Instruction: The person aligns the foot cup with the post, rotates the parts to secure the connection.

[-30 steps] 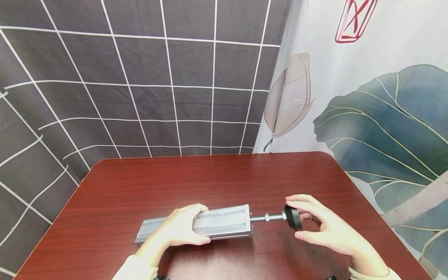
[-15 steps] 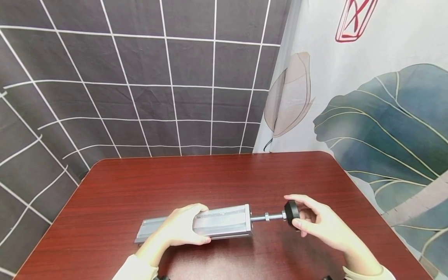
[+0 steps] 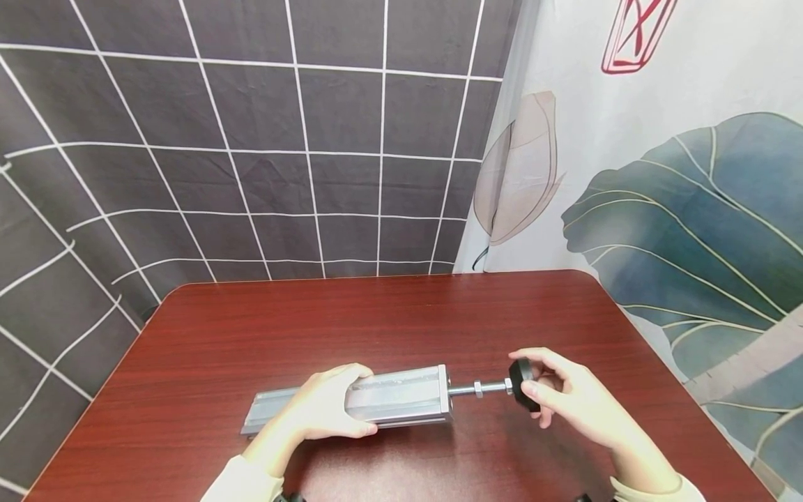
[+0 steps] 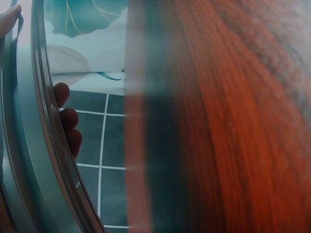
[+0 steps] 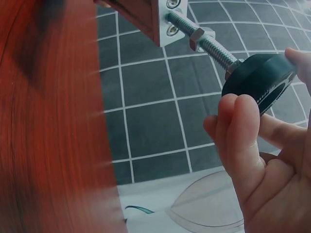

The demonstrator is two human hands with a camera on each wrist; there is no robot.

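My left hand point(image 3: 329, 404) grips a silver aluminium profile point(image 3: 401, 394) from above, thumb on the near side. In the left wrist view several of its fingertips point(image 4: 69, 119) show along the edge of the profile. From the profile's right end plate point(image 5: 173, 22) a threaded rod point(image 3: 463, 391) sticks out, with a hex nut point(image 5: 200, 39) partway along. At the rod's outer end sits a round black levelling foot point(image 3: 522, 383). The right hand point(image 3: 577, 397) holds this foot by its rim, between thumb and fingers.
A dark red wooden table point(image 3: 376, 314) with rounded far corners lies beneath the hands. Behind it hangs a grey cloth with a white grid point(image 3: 339, 181). A white curtain with printed leaves point(image 3: 677, 209) hangs at the right.
The right hand has moved slightly left and its thumb and fingers have closed onto the black levelling foot, which has tilted or turned a little. The left hand and profile stay put.
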